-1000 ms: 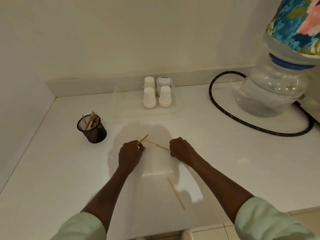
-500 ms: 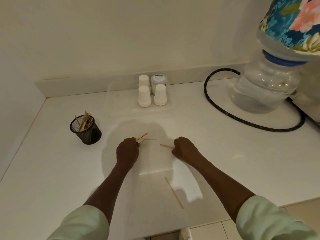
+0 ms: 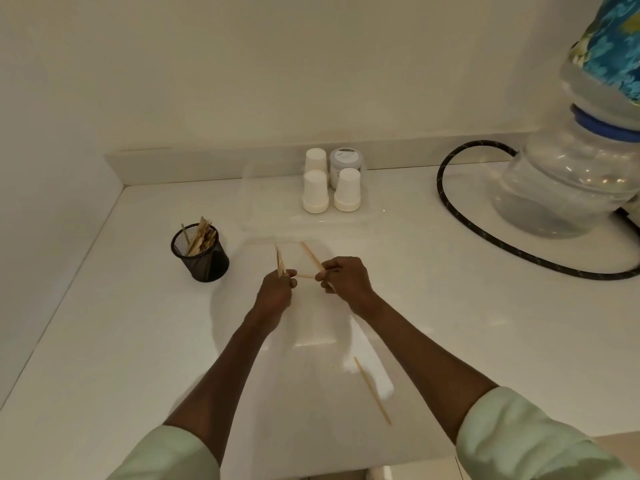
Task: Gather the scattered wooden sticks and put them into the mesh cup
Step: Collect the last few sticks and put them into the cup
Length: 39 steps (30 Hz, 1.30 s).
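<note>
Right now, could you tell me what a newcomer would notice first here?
Two hands meet mid-counter, the left hand and the right hand each gripping wooden sticks. A black mesh cup holding sticks stands to their left; one loose stick lies nearer the counter's front edge.

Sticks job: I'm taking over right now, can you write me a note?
Left hand: grips a small bunch of sticks, pointing up.
Right hand: its fingers pinch one stick.
Done: the mesh cup, left of the hands, already holds many sticks.
Left: a short stick shows between the hands, holder unclear; one loose stick lies on the counter near the right forearm. Drop all into the cup.
</note>
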Each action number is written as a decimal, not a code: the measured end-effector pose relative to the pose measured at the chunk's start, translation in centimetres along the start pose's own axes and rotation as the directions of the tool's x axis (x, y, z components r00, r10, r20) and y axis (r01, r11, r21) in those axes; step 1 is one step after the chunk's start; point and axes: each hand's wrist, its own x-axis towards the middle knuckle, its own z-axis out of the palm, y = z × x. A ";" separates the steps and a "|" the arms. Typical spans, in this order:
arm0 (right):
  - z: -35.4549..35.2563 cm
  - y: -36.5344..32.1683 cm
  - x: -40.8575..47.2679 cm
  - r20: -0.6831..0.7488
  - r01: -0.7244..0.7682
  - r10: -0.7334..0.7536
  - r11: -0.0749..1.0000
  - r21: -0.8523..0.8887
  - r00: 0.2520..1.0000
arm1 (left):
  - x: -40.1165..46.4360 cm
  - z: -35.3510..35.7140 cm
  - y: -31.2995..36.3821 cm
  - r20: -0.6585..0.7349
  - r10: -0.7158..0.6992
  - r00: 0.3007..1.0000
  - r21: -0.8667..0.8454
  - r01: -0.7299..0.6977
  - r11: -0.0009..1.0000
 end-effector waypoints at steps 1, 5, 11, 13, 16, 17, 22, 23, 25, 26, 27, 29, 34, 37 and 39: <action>1.0 -0.3 -0.3 -0.002 -0.023 0.023 0.999 0.043 1.000 | 0.0 0.1 0.3 -0.007 -0.061 0.998 -0.094 0.060 0.994; 4.1 -1.2 -1.4 -0.011 -0.005 0.006 0.998 0.062 1.000 | -0.2 0.3 0.7 -0.013 -0.207 0.978 -0.333 0.191 0.924; 6.5 -1.4 -2.2 -0.103 0.127 -0.167 0.940 -0.315 0.981 | -0.8 -0.4 1.4 0.132 -0.188 0.973 -0.565 0.230 0.793; 6.5 -1.5 -2.1 -0.044 0.194 -0.223 0.916 -0.351 0.974 | -0.8 -0.5 1.4 0.101 -0.198 0.975 -0.563 0.220 0.797; 6.0 -2.0 -1.3 0.130 0.299 -0.270 0.886 -0.355 0.954 | -0.7 -0.9 1.5 0.041 -0.242 0.969 -0.571 0.221 0.791; 5.7 -2.0 -0.8 0.160 0.326 -0.287 0.878 -0.352 0.945 | -0.6 -1.0 1.5 0.021 -0.269 0.963 -0.578 0.231 0.782; 3.9 -0.5 2.8 0.191 0.407 -0.378 0.651 -0.640 0.906 | -1.0 -1.7 1.3 0.047 -0.347 0.937 -0.745 0.265 0.613; 3.5 0.1 3.3 0.247 0.406 -0.337 0.576 -0.709 0.909 | -1.1 -1.9 1.1 0.056 -0.350 0.935 -0.739 0.275 0.615; 3.1 1.3 3.8 0.324 0.413 -0.264 0.453 -0.790 0.909 | -1.2 -2.3 0.8 0.067 -0.354 0.933 -0.705 0.296 0.644; 3.0 1.7 3.8 0.338 0.421 -0.261 0.413 -0.808 0.904 | -1.3 -2.5 0.7 0.071 -0.353 0.933 -0.680 0.304 0.667; 3.0 1.9 3.7 0.346 0.432 -0.276 0.377 -0.819 0.897 | -1.4 -2.6 0.6 0.066 -0.351 0.934 -0.645 0.309 0.699; 2.9 2.1 3.6 0.348 0.440 -0.306 0.317 -0.841 0.886 | -1.6 -2.5 0.5 0.034 -0.355 0.934 -0.551 0.314 0.773; 1.5 1.9 3.0 0.342 0.394 -0.200 0.357 -0.847 0.918 | -2.6 -1.5 0.3 -0.034 -0.265 0.964 -0.325 0.240 0.915; -0.8 2.4 2.4 0.308 0.352 -0.169 0.430 -0.831 0.936 | -3.2 -0.6 0.4 -0.021 -0.219 0.975 -0.285 0.204 0.936; -2.6 2.7 1.6 0.311 0.362 -0.187 0.506 -0.783 0.932 | -3.5 0.0 0.6 0.001 -0.215 0.977 -0.328 0.203 0.922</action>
